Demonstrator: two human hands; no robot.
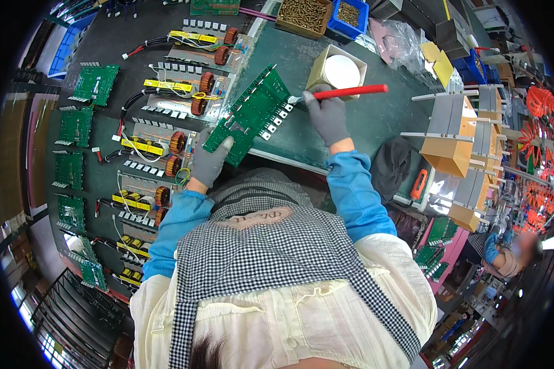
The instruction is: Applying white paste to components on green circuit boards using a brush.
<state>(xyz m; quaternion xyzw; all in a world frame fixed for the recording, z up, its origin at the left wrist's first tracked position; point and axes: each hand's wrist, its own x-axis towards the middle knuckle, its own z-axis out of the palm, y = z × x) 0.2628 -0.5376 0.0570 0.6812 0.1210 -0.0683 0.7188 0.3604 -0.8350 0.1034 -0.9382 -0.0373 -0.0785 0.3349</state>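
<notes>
My left hand [210,157], in a grey glove, grips the lower left end of a green circuit board [252,114]. The board is held tilted above the bench, with a row of white-faced tabbed components [278,122] along its right edge. In my gloved right hand [327,118] is a brush with a red handle [357,91]. Its pale tip touches or nearly touches the uppermost component on that edge. Just beyond the brush stands an open square box [319,69] with a round white tub [342,72] inside.
On the left, several power assemblies [166,86] with copper coils and yellow transformers line the bench beside more green boards [96,84]. Screws fill a cardboard box [301,17] and a blue bin [348,18] at the back. A dark cloth [393,167] and an orange cutter [419,184] lie right.
</notes>
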